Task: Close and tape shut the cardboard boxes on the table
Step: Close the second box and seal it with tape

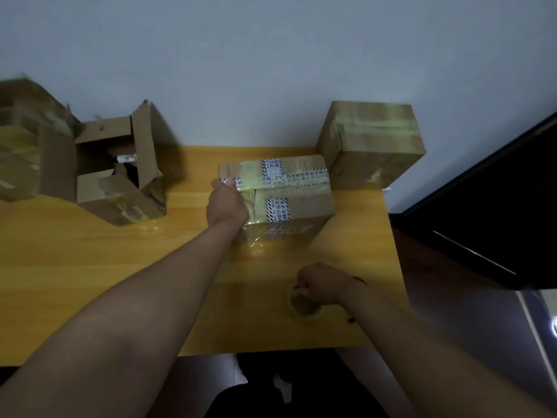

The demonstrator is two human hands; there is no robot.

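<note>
Four cardboard boxes on the yellow wood surface (90, 267), one tape roll, two hands.

Box 1, centre box (289, 188): mid-surface toward the far edge, flaps down, clear tape and printed black-and-white tape strips crossing the top. Left hand (226, 203) rests on its left top edge, fingers bent over the taped seam and pressing on it. A strip of clear tape runs down the near face onto the surface.

Box 2, taped box (373, 143): far right corner, closed, yellowish tape bands over the top, just beside box 1's far right corner; can't tell if they touch.

Box 3, open box (120, 176): near the far left, flaps up, contents inside not identifiable.

Box 4, blurred box (24, 140): left edge, partly cut off by the frame, touching or overlapping box 3; taped, state of flaps unclear.

Tape roll (304, 306): near right part of the surface, lying flat. Right hand (322, 285) sits on top of it, fingers curled and pinching at the rim.

Hands well apart.
</note>
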